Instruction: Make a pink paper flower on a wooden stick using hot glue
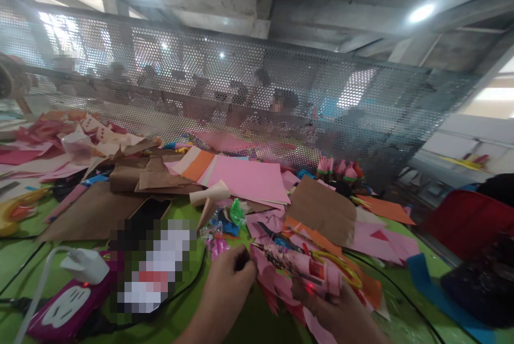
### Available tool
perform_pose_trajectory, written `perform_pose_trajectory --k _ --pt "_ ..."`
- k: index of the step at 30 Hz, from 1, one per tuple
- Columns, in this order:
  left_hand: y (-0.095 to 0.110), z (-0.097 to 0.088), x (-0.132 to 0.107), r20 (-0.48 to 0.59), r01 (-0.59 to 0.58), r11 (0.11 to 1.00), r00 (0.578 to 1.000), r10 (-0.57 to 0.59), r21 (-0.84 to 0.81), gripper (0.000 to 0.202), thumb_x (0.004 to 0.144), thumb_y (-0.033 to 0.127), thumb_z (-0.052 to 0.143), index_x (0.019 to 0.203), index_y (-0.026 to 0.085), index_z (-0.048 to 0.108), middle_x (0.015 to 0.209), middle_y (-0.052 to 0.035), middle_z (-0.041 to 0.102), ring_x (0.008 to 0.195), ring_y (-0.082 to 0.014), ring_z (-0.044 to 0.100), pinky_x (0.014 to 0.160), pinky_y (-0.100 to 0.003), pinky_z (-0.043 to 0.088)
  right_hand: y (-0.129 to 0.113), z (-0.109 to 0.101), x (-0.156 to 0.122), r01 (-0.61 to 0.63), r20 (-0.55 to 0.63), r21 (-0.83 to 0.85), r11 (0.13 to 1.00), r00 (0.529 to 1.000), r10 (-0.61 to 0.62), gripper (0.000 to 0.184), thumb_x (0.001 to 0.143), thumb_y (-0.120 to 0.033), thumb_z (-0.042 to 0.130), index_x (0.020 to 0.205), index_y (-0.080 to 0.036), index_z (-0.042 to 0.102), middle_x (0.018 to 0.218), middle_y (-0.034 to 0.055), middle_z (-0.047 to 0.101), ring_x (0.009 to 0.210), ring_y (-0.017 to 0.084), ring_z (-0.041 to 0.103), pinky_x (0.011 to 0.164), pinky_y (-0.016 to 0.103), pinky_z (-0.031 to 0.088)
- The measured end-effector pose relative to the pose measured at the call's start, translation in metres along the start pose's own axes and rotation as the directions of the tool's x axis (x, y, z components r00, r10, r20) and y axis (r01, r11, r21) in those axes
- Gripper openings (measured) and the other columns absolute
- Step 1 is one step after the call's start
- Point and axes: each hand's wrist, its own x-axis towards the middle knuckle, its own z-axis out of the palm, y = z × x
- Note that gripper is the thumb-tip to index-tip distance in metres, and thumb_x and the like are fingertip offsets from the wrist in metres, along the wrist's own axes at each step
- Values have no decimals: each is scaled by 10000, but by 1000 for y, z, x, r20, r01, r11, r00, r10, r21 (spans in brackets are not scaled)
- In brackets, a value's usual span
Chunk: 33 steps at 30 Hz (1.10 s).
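My right hand (331, 301) is wrapped round a pink patterned glue gun (289, 261) with a small red light glowing on it. The gun's narrow nozzle points left, towards my left hand (231, 282). That hand is closed in a pinch just beside the nozzle tip; whatever lies between its fingers is hidden. Pink paper strips (287, 288) hang below the gun, between the two hands. Behind my left hand lie bits of shiny pink wrapping (220, 247) and a green crinkled scrap (237, 211).
A purple power strip (52, 328) with a white plug (85, 265) and cables lies left. Behind are pink sheets (249, 175), brown card (321, 207) and a dark phone (146, 215). A perforated metal screen (241, 92) crosses the back. A red chair (461, 221) stands right.
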Motion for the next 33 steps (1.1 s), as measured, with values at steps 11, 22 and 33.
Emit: perform_pose_trajectory --k 11,22,33 --pt "-4 0 1 -5 -23 999 1000 23 -38 126 702 191 456 578 215 450 519 51 408 501 -128 414 486 -252 265 -2 2 -1 13 19 14 1000 1000 -13 324 635 -490 819 801 -213 791 684 44 724 704 246 657 731 318 569" --pt "-3 0 4 -22 -21 998 1000 20 -62 116 672 272 438 566 223 432 493 56 399 461 -120 410 455 -238 283 7 -6 4 97 75 -87 991 993 -91 453 708 -528 762 1025 -205 760 802 69 764 778 272 702 784 337 588" --pt "-3 1 2 -11 -15 999 1000 14 -50 115 679 250 438 568 221 426 513 50 412 488 -124 416 477 -243 284 3 -3 1 105 32 -65 992 994 -103 525 688 -585 757 1058 -212 759 993 104 768 894 299 706 881 393 563"
